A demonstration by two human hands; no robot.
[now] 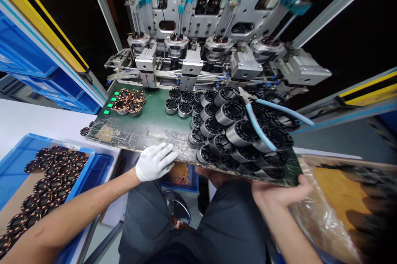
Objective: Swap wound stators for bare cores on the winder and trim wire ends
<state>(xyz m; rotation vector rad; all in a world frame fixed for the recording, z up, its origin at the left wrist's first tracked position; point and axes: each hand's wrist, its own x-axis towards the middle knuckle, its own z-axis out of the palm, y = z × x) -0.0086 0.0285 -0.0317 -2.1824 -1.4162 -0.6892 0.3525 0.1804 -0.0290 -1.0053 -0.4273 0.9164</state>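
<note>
My left hand [157,161], in a white glove, lies with its fingers stretched out on the worn front edge of the green work board [155,125]. My right hand [281,191] is bare and is at the board's right front corner, thumb out; its other fingers are hidden. Beside it, black-and-silver stator cores [214,125] stand in rows and are stacked at the right. Pliers with light blue handles [259,120] lie open on top of the stack. Several copper-wound stators [127,101] sit at the board's back left.
Behind the board stands a winding machine [192,59] with several spindles. A blue crate [23,142] of wound stators is at my left, and a plastic-lined box [331,206] at my right. Green buttons [107,112] line the board's left edge. Metal posts flank the machine.
</note>
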